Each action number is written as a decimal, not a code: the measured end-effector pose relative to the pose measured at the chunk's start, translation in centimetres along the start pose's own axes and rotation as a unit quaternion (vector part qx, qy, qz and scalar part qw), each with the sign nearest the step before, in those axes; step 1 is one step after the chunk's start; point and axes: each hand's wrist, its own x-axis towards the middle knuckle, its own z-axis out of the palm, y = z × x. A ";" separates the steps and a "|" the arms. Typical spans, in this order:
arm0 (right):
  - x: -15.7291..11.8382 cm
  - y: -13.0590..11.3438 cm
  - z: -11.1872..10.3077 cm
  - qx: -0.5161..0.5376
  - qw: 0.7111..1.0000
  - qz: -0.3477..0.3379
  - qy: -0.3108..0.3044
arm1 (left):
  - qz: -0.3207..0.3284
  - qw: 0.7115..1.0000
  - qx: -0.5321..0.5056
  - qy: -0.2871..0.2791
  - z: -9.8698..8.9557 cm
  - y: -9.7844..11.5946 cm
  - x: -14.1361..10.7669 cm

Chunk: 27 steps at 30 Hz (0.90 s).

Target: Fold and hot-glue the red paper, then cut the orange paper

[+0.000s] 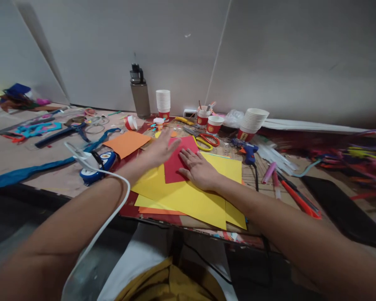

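Note:
A red sheet of paper [174, 167] lies on top of several yellow sheets [200, 205]. My right hand [198, 166] rests on the red sheet, palm down with its fingers spread. Over the red sheet's left edge is my left hand [161, 149], its fingers stretched out and slightly blurred; I cannot tell whether it touches the paper. Nothing shows in either hand. Beneath the yellow paper an orange sheet [159, 211] peeks out at the front. Just beyond the red sheet lie yellow-handled scissors [204, 144] and red-handled scissors [211, 139].
An orange sheet [127, 143] and a blue tape measure [97, 169] are at left, with a white cable crossing my left arm. Paper cup stacks [163, 102] and a bottle [140, 96] stand behind. At right are a blue glue gun [249, 153], a cutter [299, 196] and a black phone-like slab [344, 209].

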 end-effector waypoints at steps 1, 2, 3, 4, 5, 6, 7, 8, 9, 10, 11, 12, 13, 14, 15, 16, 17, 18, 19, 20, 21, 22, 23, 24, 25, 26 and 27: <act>0.0 -0.1 0.0 -0.001 1.000 -0.001 -0.001 | -0.002 1.000 -0.002 0.010 1.3 0.8 -0.3; 0.0 -0.1 0.0 -0.003 1.000 -0.002 -0.004 | 0.005 1.000 0.014 -0.024 2.4 1.6 -0.7; 0.0 -0.2 0.0 -0.005 1.000 -0.003 -0.009 | 0.027 0.997 0.039 -0.062 3.4 2.2 -1.2; 0.0 -0.2 0.0 -0.009 1.000 -0.004 -0.014 | 0.042 0.993 0.067 -0.091 4.0 2.7 -1.6; -0.1 -0.3 -0.1 -0.014 1.000 -0.004 -0.019 | 0.044 0.989 0.092 -0.104 4.4 2.9 -1.9; -0.1 -0.2 -0.1 -0.018 1.000 -0.002 -0.022 | 0.050 0.986 0.112 -0.110 4.6 2.9 -2.2; -0.2 -0.1 -0.1 -0.020 0.999 0.000 -0.025 | 0.052 0.983 0.131 -0.114 4.5 2.8 -2.4; -0.3 0.1 -0.2 -0.021 0.999 0.001 -0.029 | 0.049 0.981 0.146 -0.116 4.3 2.6 -2.5; -0.4 0.3 -0.2 -0.021 0.999 0.000 -0.032 | 0.045 0.979 0.159 -0.118 4.1 2.3 -2.5; -0.5 0.5 -0.2 -0.020 0.999 -0.002 -0.033 | 0.042 0.978 0.169 -0.119 3.8 2.0 -2.5; -0.7 0.8 -0.3 -0.019 0.999 -0.004 -0.031 | 0.041 0.976 0.175 -0.124 3.6 1.8 -2.4; -0.9 1.1 -0.3 -0.019 0.999 -0.005 -0.028 | 0.036 0.974 0.184 -0.127 3.5 1.6 -2.4; -1.1 1.4 -0.3 -0.020 0.999 -0.006 -0.025 | 0.030 0.973 0.192 -0.123 3.4 1.4 -2.4; -1.3 1.6 -0.4 -0.022 1.000 -0.006 -0.021 | 0.025 0.972 0.199 -0.121 3.3 1.2 -2.3; -1.5 1.8 -0.4 -0.023 1.000 -0.004 -0.020 | 0.020 0.971 0.205 -0.119 3.3 1.1 -2.3; -1.8 2.0 -0.5 -0.022 1.000 -0.002 -0.022 | 0.015 0.971 0.209 -0.117 3.2 0.9 -2.3; -2.0 2.2 -0.6 -0.022 0.999 0.001 -0.027 | 0.013 0.970 0.213 -0.116 3.2 0.7 -2.3; -2.3 2.3 -0.7 -0.021 0.999 0.005 -0.036 | 0.010 0.970 0.216 -0.116 3.2 0.5 -2.2; -2.6 2.6 -0.9 -0.020 0.999 0.011 -0.046 | 0.006 0.969 0.218 -0.115 3.1 0.3 -2.2; -3.0 2.9 -1.1 -0.018 0.998 0.018 -0.058 | 0.000 0.969 0.219 -0.112 3.1 0.0 -2.0; -3.3 3.2 -1.4 -0.015 0.997 0.026 -0.069 | -0.008 0.970 0.219 -0.108 3.1 -0.3 -1.9; -3.6 3.5 -1.7 -0.013 0.996 0.034 -0.077 | -0.017 0.971 0.216 -0.105 3.0 -0.5 -1.8; -3.8 3.8 -2.1 -0.011 0.996 0.044 -0.077 | -0.027 0.972 0.211 -0.102 3.0 -0.8 -1.6; -3.8 3.9 -2.5 -0.011 0.996 0.056 -0.066 | -0.037 0.973 0.203 -0.099 3.0 -0.9 -1.4; -3.6 3.9 -2.8 -0.011 0.997 0.068 -0.042 | -0.044 0.976 0.192 -0.096 3.0 -1.1 -1.2; -3.2 3.7 -3.1 -0.011 0.997 0.076 -0.010 | -0.051 0.979 0.177 -0.092 2.9 -1.2 -1.0; -2.6 3.2 -3.3 -0.012 0.996 0.081 0.025 | -0.057 0.983 0.156 -0.085 2.9 -1.2 -0.8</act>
